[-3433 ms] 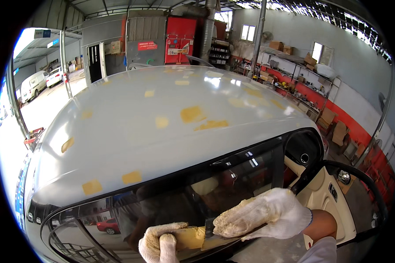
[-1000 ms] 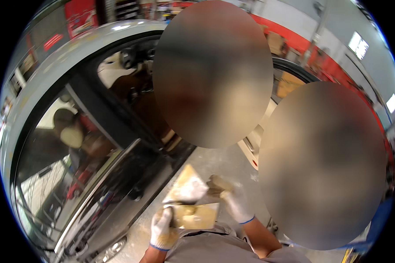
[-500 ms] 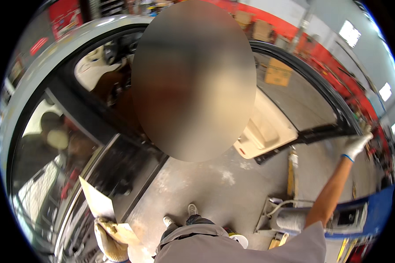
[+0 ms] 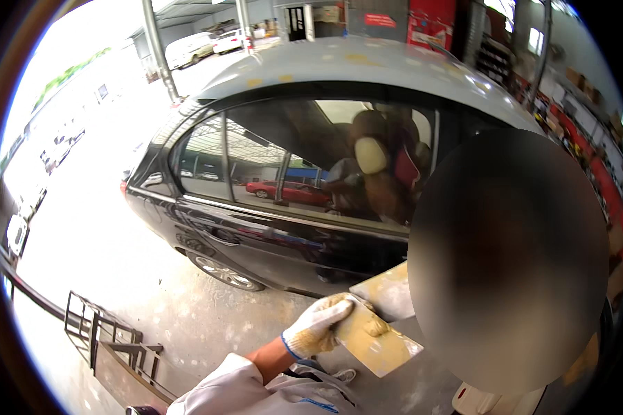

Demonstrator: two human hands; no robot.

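Observation:
My left hand (image 4: 318, 325), in a white knit glove with a yellowish coated palm, is closed on two flat putty spreaders. The nearer putty spreader (image 4: 384, 351) is smeared yellow and carries a small lump of putty (image 4: 376, 326) close to my fingers. Behind it the other putty spreader (image 4: 386, 289), pale and yellow-stained, points up to the right, and its far end is hidden by a blurred patch. Both are held out before the black rear door (image 4: 304, 252) of a car, seemingly apart from it. My right hand is out of view.
The car's grey roof (image 4: 325, 62) has yellowish patches. A metal frame stand (image 4: 111, 339) is at the lower left. Part of a cream door panel (image 4: 491, 401) shows at the bottom right. Parked cars (image 4: 190, 48) stand beyond a post. A large blurred oval covers the right side.
The view has swung left toward the car's rear. My right hand, earlier on the open front door's frame, has left the view. My left hand still holds both spreaders, now nearer the middle.

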